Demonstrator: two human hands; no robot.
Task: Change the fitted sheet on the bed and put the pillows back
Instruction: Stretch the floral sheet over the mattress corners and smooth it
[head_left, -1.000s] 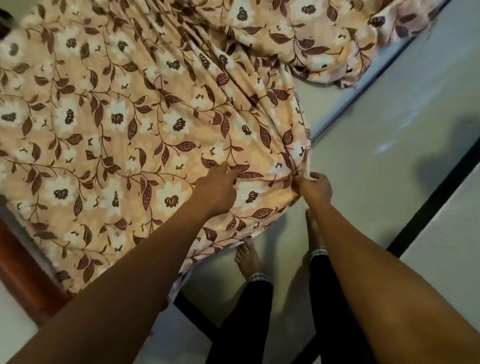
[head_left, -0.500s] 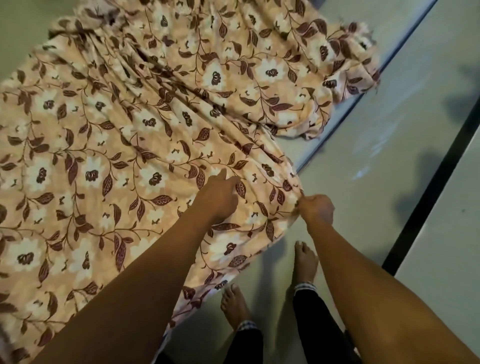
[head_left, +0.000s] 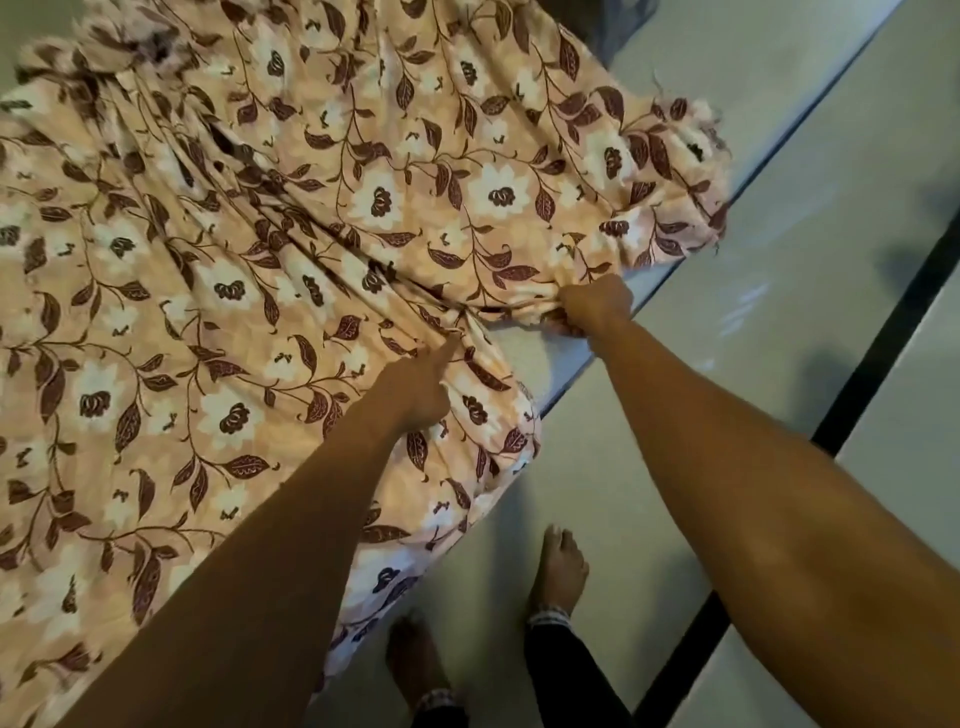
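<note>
Fitted sheet sits fisted in our right hand; left hand touches a fold, grip unclear; we pull evenly over the mattress.

The sheet is lying across the bed at left, its near-right edge hanging over the side toward the floor. The left grip is resting on the sheet. The right grip, farther off and to its right, is clutching the sheet's edge near the bed's side.
</note>
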